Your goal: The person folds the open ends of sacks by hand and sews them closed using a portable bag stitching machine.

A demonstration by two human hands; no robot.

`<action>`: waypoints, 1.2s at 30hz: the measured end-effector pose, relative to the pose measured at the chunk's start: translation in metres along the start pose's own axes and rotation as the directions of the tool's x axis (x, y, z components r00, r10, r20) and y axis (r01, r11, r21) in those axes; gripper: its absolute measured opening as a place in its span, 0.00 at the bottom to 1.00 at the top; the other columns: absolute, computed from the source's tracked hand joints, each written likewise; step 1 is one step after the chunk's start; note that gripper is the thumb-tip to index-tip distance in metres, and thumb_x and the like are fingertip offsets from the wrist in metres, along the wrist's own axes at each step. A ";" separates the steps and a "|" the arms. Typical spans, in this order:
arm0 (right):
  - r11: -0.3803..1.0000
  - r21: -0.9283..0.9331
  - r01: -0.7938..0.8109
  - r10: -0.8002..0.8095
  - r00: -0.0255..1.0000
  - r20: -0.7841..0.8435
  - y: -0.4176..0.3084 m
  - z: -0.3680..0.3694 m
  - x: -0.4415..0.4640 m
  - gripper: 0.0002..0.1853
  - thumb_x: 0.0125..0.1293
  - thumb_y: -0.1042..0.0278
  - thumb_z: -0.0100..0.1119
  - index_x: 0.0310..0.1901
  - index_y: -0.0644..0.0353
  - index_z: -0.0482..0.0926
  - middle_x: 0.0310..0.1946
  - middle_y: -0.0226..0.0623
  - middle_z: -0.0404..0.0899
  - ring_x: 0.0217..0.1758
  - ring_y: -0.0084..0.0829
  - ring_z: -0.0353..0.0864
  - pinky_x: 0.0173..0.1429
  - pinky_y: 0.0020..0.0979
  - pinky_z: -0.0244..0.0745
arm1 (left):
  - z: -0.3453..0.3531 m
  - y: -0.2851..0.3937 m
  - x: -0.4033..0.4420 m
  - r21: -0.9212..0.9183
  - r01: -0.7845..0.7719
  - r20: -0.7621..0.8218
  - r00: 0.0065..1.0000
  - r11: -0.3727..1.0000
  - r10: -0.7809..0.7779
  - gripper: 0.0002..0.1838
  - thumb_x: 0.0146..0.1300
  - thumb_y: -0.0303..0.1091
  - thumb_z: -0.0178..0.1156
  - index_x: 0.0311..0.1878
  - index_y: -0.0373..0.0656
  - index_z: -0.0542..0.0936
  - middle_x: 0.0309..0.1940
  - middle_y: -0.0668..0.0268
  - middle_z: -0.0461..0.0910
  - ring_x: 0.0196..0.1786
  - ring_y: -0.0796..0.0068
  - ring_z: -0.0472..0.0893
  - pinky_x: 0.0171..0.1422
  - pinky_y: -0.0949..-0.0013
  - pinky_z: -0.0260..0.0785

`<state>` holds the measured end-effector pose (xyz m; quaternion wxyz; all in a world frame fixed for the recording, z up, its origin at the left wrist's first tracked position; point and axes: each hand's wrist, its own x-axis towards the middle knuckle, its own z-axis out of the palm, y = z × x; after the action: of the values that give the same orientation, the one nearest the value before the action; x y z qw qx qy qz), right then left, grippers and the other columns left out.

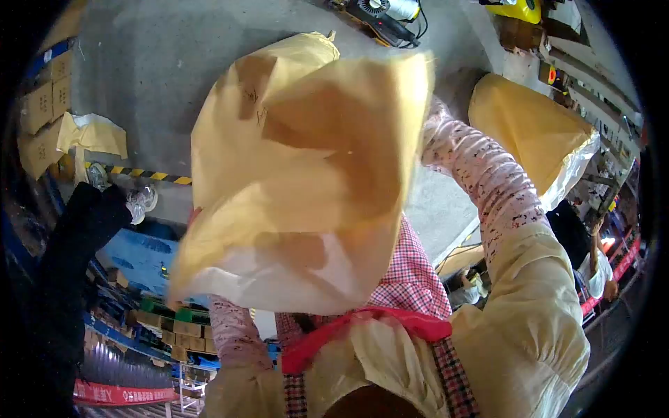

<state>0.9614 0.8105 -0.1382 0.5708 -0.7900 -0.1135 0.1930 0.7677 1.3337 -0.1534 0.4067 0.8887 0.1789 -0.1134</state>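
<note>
A large tan paper sack (327, 174) with a pale lower edge is lifted in front of me, blurred by motion, and fills the middle of the view. My right arm, in a patterned sleeve (481, 164), reaches to its upper right edge. The right hand is hidden behind the paper, gripping that side. From below, my left sleeve (237, 331) goes up behind the sack's left part. A sliver of my left hand (194, 214) seems to show at the left edge; its fingers are mostly covered. Behind lies another part of tan sack (300, 50) with a tied-looking corner.
A second tan sack (526, 125) stands at right, beside shelving (592, 90). A dark machine with a thread cone (380, 17) lies on the grey floor ahead. Left are cardboard boxes (42, 111), a paper piece (94, 136), striped floor tape (153, 174) and another person's legs (70, 237).
</note>
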 end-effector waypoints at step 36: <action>0.752 0.165 -0.639 0.657 0.702 -0.276 -0.070 0.003 -0.058 0.13 0.66 0.68 0.52 0.46 0.70 0.77 0.40 0.34 0.80 0.42 0.22 0.76 0.47 0.26 0.70 | -0.046 0.043 -0.040 -0.223 0.380 -0.073 0.912 0.897 -0.405 0.18 0.63 0.35 0.54 0.53 0.35 0.72 0.53 0.53 0.71 0.58 0.60 0.68 0.63 0.56 0.59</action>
<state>0.9108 0.8123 -0.0622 0.4992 -0.7829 0.2698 0.2551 0.7519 1.3334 -0.0805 0.4531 0.7929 0.3889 -0.1217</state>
